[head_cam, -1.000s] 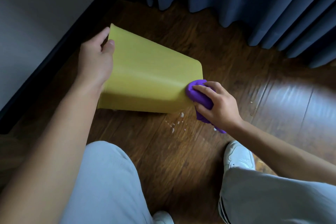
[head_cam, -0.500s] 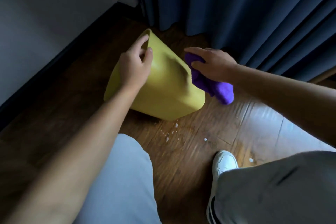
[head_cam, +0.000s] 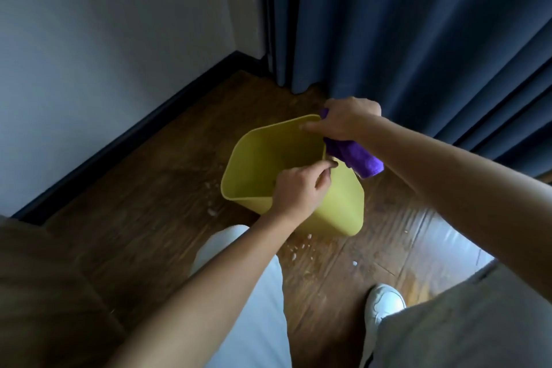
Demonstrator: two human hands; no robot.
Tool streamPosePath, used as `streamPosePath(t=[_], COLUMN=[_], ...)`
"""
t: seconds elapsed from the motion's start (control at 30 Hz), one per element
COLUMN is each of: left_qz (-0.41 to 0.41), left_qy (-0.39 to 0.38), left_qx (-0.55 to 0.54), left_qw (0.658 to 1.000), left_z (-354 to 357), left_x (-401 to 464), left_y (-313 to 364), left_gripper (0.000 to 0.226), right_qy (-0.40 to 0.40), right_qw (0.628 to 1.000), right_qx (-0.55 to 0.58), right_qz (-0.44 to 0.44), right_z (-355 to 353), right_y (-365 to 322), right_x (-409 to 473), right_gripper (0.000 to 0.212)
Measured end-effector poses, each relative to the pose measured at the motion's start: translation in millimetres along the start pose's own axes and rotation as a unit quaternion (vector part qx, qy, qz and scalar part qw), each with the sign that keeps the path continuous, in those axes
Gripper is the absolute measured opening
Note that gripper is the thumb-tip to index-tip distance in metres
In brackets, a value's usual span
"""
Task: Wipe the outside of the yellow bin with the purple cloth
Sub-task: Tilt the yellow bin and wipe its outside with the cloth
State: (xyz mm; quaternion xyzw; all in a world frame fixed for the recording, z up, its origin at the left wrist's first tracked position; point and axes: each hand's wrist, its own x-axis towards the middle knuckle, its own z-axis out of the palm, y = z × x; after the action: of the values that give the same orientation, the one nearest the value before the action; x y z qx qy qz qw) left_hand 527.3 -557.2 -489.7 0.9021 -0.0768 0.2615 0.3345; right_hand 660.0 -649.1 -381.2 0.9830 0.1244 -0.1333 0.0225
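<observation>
The yellow bin [head_cam: 340,206] stands tilted on the wooden floor, its open mouth turned up and to the left. My left hand [head_cam: 298,188] grips the near rim of the bin. My right hand [head_cam: 346,122] is at the far right corner of the rim, holding the purple cloth [head_cam: 355,158] against the bin's outer right side. Part of the cloth hangs below my right wrist. The bin's far outer side is hidden.
Dark blue curtains [head_cam: 418,39] hang right behind the bin. A grey wall with a dark skirting board [head_cam: 134,140] runs along the left. White crumbs [head_cam: 298,248] lie on the floor by the bin. My knees and a white shoe [head_cam: 385,305] are below.
The bin has been turned so its open mouth faces up. My left hand shifted to the near rim. My right hand moved the cloth to the far right corner.
</observation>
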Motion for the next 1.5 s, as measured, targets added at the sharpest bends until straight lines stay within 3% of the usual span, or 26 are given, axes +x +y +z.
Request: streamPosePath(t=[0.07, 0.17, 0.23, 0.3, 0.33, 0.4, 0.5, 0.57, 0.67, 0.93, 1.13, 1.23, 1.5], left_qz=[0.002, -0.019, -0.105, -0.187, -0.226, -0.338, -0.497, -0.507, -0.492, -0.514, -0.538, -0.537, -0.591], left_qy=[0.011, -0.051, -0.055, 0.008, 0.016, -0.045, -0.136, -0.151, -0.103, -0.051, -0.033, -0.026, -0.015], left_qx=[-0.023, -0.091, -0.106, -0.012, 0.061, 0.133, 0.006, -0.060, -0.079, 0.011, 0.046, 0.082, 0.109], left_qw=[1.000, 0.994, 0.987, 0.982, 0.972, 0.931, 0.857, 0.847, 0.861, 0.856, 0.841, 0.839, 0.799], left_z=[-1.1, -17.5, -37.6, -60.1, -71.0, -94.8, -130.7, -152.6, -180.0, -212.4, -215.7, -211.6, -204.2], left_x=[-4.9, -16.5, -22.1, -24.8, -26.8, -33.1, -53.7, -67.5, -77.9, -89.0, -87.3, -84.7, -86.8], left_y=[2.4, -0.7, -20.9, -57.6, -78.7, -116.6, -151.5, -159.0, -160.3, -173.6, -186.9, -189.7, -198.5], left_gripper=[0.021, 0.024, 0.032, 0.032, 0.036, 0.057, 0.070, 0.052, 0.031, 0.009, 0.016, 0.009, 0.014], right_qy=[-0.026, -0.012, 0.025, 0.040, 0.043, 0.048, 0.046, 0.044, 0.026, 0.050, 0.084, 0.098, 0.052], right_qw=[0.999, 0.999, 0.998, 0.998, 0.998, 0.998, 0.996, 0.993, 0.987, 0.983, 0.976, 0.972, 0.956], right_qx=[-0.014, 0.031, 0.047, 0.051, 0.052, 0.047, 0.052, 0.078, 0.119, 0.117, 0.080, 0.057, 0.064], right_qz=[0.016, 0.034, 0.032, 0.025, 0.017, -0.009, -0.052, -0.074, -0.102, -0.130, -0.184, -0.205, -0.283], right_z=[6.9, 25.6, 31.8, 32.8, 32.4, 30.2, 19.4, 6.9, -3.6, 43.7, 57.9, 62.5, 82.1], right_y=[0.5, 0.1, -3.0, -8.6, -12.6, -23.8, -41.3, -52.5, -72.9, -121.4, -145.9, -152.1, -177.1], right_x=[-4.4, -11.1, -15.4, -18.8, -20.2, -22.4, -23.9, -19.9, -7.6, 24.9, 62.8, 82.7, 134.6], right_gripper=[0.089, 0.067, 0.055, 0.049, 0.047, 0.044, 0.042, 0.041, 0.043, 0.045, 0.048, 0.049, 0.051])
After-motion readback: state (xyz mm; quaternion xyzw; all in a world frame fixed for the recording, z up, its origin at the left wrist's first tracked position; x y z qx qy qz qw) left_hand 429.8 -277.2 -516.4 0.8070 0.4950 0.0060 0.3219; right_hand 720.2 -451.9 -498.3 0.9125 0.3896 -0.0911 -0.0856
